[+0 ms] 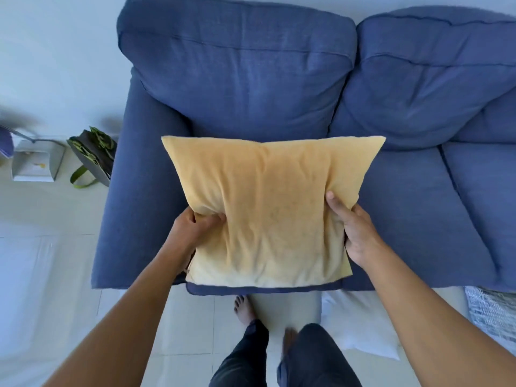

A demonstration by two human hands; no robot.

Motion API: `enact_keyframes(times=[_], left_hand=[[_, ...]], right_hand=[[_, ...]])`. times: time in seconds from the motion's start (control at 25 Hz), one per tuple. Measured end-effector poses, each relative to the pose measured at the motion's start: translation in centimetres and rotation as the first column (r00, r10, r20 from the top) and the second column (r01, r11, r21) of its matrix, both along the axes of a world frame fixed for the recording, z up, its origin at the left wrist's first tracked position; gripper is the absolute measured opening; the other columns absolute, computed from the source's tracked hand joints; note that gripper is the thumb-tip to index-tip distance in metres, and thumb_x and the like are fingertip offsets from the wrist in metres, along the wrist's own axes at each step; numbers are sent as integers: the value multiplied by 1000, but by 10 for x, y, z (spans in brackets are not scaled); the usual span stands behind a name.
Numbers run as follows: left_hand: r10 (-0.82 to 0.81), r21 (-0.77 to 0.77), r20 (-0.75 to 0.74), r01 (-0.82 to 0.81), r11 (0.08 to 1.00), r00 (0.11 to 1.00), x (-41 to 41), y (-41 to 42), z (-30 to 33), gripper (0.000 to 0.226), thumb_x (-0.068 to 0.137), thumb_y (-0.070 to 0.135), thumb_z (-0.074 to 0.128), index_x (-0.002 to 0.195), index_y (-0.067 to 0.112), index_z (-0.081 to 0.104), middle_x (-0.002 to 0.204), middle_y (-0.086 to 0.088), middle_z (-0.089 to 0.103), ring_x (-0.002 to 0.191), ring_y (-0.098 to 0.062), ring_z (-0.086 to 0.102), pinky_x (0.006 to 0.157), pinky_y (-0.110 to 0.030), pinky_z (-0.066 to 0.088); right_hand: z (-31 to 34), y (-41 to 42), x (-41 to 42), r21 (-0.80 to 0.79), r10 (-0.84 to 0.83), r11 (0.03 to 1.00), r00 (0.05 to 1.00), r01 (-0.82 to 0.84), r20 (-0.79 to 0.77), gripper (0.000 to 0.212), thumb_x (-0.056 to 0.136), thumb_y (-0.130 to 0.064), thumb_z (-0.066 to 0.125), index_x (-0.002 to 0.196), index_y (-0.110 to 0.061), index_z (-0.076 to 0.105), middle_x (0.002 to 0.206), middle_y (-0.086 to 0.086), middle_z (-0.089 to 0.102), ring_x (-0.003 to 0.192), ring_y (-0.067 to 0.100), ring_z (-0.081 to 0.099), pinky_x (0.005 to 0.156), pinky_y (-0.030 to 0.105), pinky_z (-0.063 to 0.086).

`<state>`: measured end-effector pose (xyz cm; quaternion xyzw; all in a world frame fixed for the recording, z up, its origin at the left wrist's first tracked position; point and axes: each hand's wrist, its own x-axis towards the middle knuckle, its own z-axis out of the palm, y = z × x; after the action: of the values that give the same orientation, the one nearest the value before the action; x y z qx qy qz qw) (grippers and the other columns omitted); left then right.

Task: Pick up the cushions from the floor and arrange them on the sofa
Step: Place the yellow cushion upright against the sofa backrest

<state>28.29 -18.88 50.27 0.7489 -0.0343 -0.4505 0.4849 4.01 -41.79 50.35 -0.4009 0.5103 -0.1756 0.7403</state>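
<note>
Closest in, there's a white cushion (pixel 363 325) lying on the floor (pixel 42 275) by the person's feet, partly hidden behind the right arm, so that one looks left to do. Then the yellow cushion (pixel 268 208): the left hand (pixel 192 230) is bunching up fabric at its lower left edge, and the right hand (pixel 354 233) is clamped on the right edge, thumb on top. It's held up over the front of the sofa (pixel 418 205) seat. Looks light and really squishy, wrinkles everywhere, so I'd say grabbing both side edges is the way. Further back beside the sofa arm sits a dark bag (pixel 92 155) with green handles; something green shows at the top, but I can't tell what.
</note>
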Motion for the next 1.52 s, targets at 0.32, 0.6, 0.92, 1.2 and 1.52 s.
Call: enact_keyframes(times=[0.32,0.6,0.92,1.2,1.52], left_hand=[[-3,5,92,3,1000,996,76,-99,-3,75,62,34,95,130,31,64,127,6,77,119,-22,72,109,-52,54],[88,2,163,-90,996,983,132,-163,-41,76,65,21,94,134,28,62,128,6,76,121,-17,71,106,-42,56],[-105,247,80,83,966,991,166,-217,-106,79,78,22,87,148,28,52,139,5,67,124,-22,65,108,-46,54],[279,87,125,-291,953,952,244,-240,-58,66,81,24,73,143,17,52,133,3,67,124,-21,62,105,-41,50],[360,-149,109,-343,927,926,255,-241,-29,12,87,12,76,91,21,69,94,1,74,93,-17,70,80,-32,61]], right_hand=[[-17,-89,79,-7,54,999,995,-54,84,107,44,-55,101,138,-21,64,131,-6,76,127,16,68,119,44,45],[-54,-163,139,-58,88,995,994,-84,70,87,63,-35,97,140,-17,61,132,-1,76,124,16,71,114,45,49],[-115,-203,185,-36,155,985,953,-170,-260,63,77,-31,92,132,-19,64,123,-4,75,113,17,70,92,40,57],[-69,-231,204,-137,-75,989,987,56,-139,55,76,-46,88,123,-26,65,120,-9,76,108,9,71,87,35,57],[-51,-243,204,-274,-279,932,951,236,-131,14,85,-12,77,90,-23,72,96,-2,75,94,17,71,100,47,60]])
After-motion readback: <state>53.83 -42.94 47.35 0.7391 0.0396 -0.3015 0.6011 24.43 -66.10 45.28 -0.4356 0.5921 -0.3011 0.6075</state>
